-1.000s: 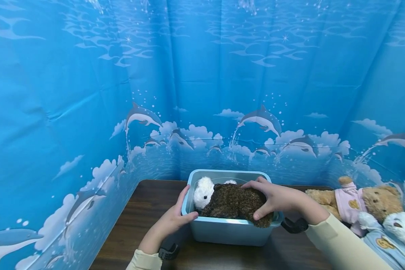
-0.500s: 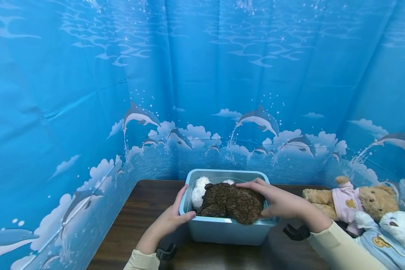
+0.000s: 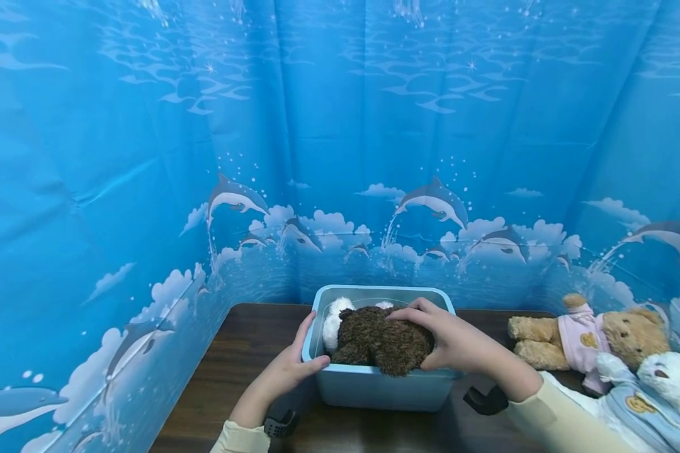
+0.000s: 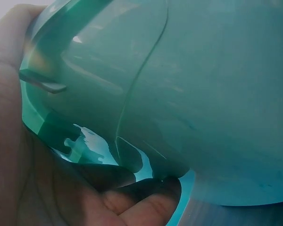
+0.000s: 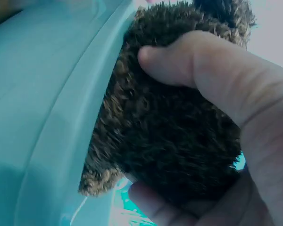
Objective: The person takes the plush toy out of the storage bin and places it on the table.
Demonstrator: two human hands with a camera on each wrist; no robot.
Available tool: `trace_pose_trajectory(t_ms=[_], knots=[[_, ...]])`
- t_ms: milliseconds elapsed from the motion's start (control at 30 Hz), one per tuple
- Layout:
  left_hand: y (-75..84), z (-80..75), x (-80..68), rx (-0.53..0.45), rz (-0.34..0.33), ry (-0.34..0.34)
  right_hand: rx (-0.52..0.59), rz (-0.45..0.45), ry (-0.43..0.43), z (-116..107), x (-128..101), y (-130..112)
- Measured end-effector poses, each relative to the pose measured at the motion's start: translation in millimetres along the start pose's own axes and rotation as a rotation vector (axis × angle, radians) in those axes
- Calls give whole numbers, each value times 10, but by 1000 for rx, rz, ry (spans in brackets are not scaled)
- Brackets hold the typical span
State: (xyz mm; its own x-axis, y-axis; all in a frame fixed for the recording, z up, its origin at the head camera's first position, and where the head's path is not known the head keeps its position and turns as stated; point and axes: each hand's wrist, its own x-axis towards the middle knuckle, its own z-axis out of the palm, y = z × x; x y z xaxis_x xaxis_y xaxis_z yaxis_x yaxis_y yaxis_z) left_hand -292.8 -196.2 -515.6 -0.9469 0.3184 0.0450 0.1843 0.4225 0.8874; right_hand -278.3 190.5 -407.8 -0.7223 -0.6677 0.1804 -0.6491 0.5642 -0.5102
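1. Pale cream sleeves come in from the near edge. The left hand [image 3: 291, 371] grips the near-left corner of the light blue bin [image 3: 374, 393], thumb hooked over the rim and fingers against the outer wall.
2. The right hand [image 3: 459, 343] curls round the right end of the dark brown plush toy [image 3: 382, 340], thumb on top and fingers beneath.
3. The toy lies across the bin with its long axis running left to right. Its white head [image 3: 333, 324] points left, and part of the toy hangs over the near rim.
4. The right hand is on the toy, while the left touches only the bin.
5. Far right on the dark wooden table [image 3: 243, 352] lie two dressed teddy bears [image 3: 595, 336].
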Motion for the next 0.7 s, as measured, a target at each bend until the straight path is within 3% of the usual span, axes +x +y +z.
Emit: trace_pose_trajectory(t_ms=[300,533,700], knots=[[-7,47,-11,-27,8,-15,-6,27,200,-105,-163,-225],[-19,13,-8,-13,0,-12,-59,-17,435,-176,-316,-354],[-17,-11,-17,-10,1,-8,-5,-59,644,-163,-391,-381]])
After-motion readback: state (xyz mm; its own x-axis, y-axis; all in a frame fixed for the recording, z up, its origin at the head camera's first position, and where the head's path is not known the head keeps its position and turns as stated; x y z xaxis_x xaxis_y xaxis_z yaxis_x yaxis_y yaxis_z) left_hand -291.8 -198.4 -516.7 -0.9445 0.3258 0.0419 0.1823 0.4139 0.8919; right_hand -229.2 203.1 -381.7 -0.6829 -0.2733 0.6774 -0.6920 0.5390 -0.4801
